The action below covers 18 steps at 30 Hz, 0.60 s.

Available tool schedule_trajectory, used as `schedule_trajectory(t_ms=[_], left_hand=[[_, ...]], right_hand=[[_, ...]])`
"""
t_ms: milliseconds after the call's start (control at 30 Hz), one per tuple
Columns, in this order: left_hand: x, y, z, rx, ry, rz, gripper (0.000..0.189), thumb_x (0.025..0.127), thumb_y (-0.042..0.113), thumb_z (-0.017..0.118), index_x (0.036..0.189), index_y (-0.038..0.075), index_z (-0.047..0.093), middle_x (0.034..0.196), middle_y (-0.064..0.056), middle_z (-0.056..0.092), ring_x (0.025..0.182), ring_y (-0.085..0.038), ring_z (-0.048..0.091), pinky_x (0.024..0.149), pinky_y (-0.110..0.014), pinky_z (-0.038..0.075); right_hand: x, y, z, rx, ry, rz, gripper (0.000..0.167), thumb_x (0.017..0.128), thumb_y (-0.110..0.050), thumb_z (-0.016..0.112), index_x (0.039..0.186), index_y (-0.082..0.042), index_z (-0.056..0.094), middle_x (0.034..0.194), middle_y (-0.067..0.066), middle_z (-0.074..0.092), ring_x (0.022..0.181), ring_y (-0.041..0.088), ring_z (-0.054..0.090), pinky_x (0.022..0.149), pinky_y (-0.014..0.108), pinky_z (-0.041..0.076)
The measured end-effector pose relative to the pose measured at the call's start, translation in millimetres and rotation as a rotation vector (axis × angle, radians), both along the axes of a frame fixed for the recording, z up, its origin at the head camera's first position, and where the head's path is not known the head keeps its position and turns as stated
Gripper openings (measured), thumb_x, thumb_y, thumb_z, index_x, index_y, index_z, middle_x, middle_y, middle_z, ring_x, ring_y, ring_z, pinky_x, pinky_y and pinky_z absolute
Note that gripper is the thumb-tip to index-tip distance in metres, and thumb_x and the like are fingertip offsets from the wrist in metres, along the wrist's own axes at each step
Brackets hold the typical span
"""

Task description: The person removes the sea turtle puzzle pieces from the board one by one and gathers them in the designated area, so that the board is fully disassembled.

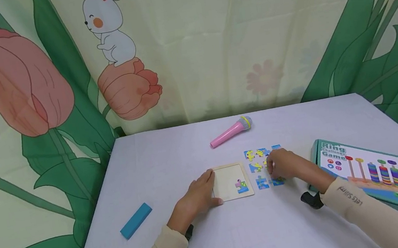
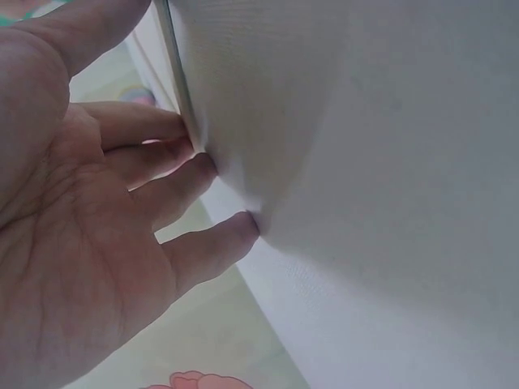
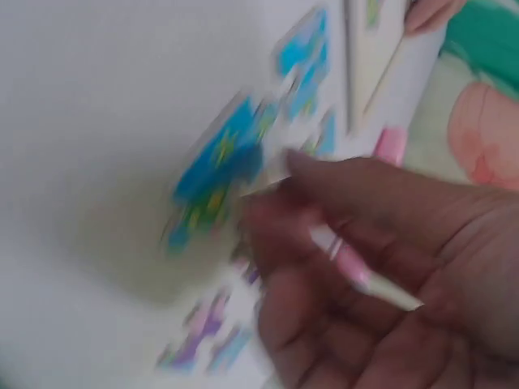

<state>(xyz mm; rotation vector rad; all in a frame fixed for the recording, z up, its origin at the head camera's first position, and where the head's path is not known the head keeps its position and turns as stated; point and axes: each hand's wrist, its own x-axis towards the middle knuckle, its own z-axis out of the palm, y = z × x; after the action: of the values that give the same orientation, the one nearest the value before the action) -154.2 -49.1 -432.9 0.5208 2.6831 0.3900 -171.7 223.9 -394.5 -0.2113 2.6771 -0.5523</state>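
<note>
My left hand [image 1: 198,193] rests at the left edge of a shallow wooden puzzle tray [image 1: 227,165], thumb at its near corner and fingers stretched along its side. In the left wrist view the fingertips [image 2: 247,223] touch the white tabletop. One colourful puzzle piece [image 1: 242,185] lies in the tray's lower right corner. Right of the tray, several jigsaw pieces [image 1: 261,182] lie in loose rows, partly hidden under my right hand [image 1: 283,164]. Its thumb and forefinger pinch a blue puzzle piece [image 3: 245,165], blurred in the right wrist view.
A pink toy microphone [image 1: 228,134] lies behind the pieces. A large ring game box [image 1: 387,174] stands at the right, under the right forearm. A blue block [image 1: 136,220] lies at the left of the white table [image 1: 172,152]. A printed curtain [image 1: 204,48] hangs behind.
</note>
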Motion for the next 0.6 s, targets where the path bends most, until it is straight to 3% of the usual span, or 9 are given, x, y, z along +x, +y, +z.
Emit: schedule_trajectory(t_ms=[100, 233, 433, 600], left_hand=[[-0.1, 0.1, -0.3, -0.002, -0.006, 0.005, 0.095, 0.09, 0.035, 0.08, 0.161, 0.003, 0.028, 0.168, -0.011, 0.025, 0.153, -0.025, 0.025, 0.122, -0.047, 0.024], [-1.3, 1.0, -0.6, 0.001, -0.015, 0.004, 0.095, 0.09, 0.036, 0.08, 0.162, 0.003, 0.027, 0.168, -0.01, 0.025, 0.153, -0.025, 0.026, 0.122, -0.047, 0.025], [-1.7, 0.9, -2.5, 0.011, -0.026, -0.014, 0.094, 0.091, 0.036, 0.079, 0.161, 0.002, 0.028, 0.167, -0.011, 0.026, 0.153, -0.026, 0.026, 0.122, -0.048, 0.025], [-1.6, 0.1, -2.9, 0.008, -0.009, -0.026, 0.093, 0.091, 0.036, 0.079, 0.16, 0.001, 0.029, 0.167, -0.012, 0.027, 0.152, -0.026, 0.027, 0.121, -0.049, 0.027]], right_hand=[[1.9, -16, -5.4, -0.104, 0.069, 0.092, 0.007, 0.09, -0.002, 0.076, 0.095, -0.007, 0.075, 0.087, 0.001, 0.063, 0.08, 0.018, 0.055, 0.068, 0.03, 0.051], [3.4, -36, -17.3, -0.2, 0.119, 0.168, 0.023, 0.086, -0.002, 0.081, 0.109, -0.004, 0.078, 0.089, -0.001, 0.064, 0.083, 0.017, 0.055, 0.069, 0.027, 0.051], [5.6, -46, -27.6, -0.216, 0.126, 0.153, 0.019, 0.083, -0.003, 0.085, 0.1, -0.009, 0.08, 0.091, -0.003, 0.063, 0.081, 0.016, 0.053, 0.067, 0.026, 0.05], [6.8, -45, -28.0, -0.284, 0.137, 0.17, 0.02, 0.083, -0.001, 0.084, 0.095, -0.011, 0.073, 0.087, -0.004, 0.062, 0.079, 0.015, 0.054, 0.067, 0.024, 0.051]])
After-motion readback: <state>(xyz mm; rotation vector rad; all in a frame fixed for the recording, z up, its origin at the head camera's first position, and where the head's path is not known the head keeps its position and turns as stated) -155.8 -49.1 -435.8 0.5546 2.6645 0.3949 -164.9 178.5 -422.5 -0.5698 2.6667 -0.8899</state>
